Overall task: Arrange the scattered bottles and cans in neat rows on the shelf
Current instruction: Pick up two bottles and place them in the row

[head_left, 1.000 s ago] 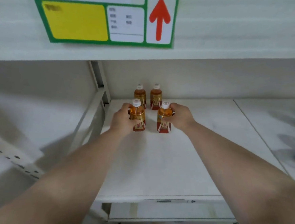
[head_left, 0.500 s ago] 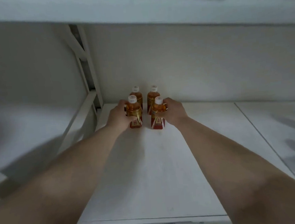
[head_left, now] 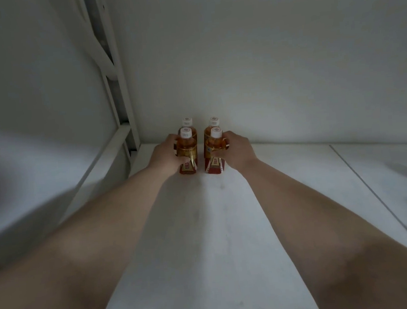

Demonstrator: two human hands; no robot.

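**Two front bottles held, two behind them at the back wall**

Your left hand (head_left: 167,154) has its grip closed around the front left bottle (head_left: 187,155): the thumb lies across the label near the lower part and the fingers wrap around the far side. Your right hand (head_left: 236,150) has its grip closed in the same way on the front right bottle (head_left: 214,154), with the fingers around the bottle's middle and the thumb on the label.

Both held bottles stand upright on the white shelf (head_left: 216,238), with amber liquid, white caps and red and gold labels at the bottom. They stand side by side, with a narrow gap between them.

Directly behind them you see two more bottles of the same kind. The back left bottle (head_left: 187,124) is mostly hidden by the front one; only its cap and shoulder show. The back right bottle (head_left: 213,124) is hidden in the same manner. Whether the front bottles touch the back ones, you cannot tell from this view. The back pair stands close to the rear wall (head_left: 264,76) of the shelf.

All four bottles are in the far left corner of the shelf, near the white metal upright (head_left: 117,88). Both your forearms reach forward over the shelf surface. A seam (head_left: 371,190) in the shelf board runs to the right of your right arm.
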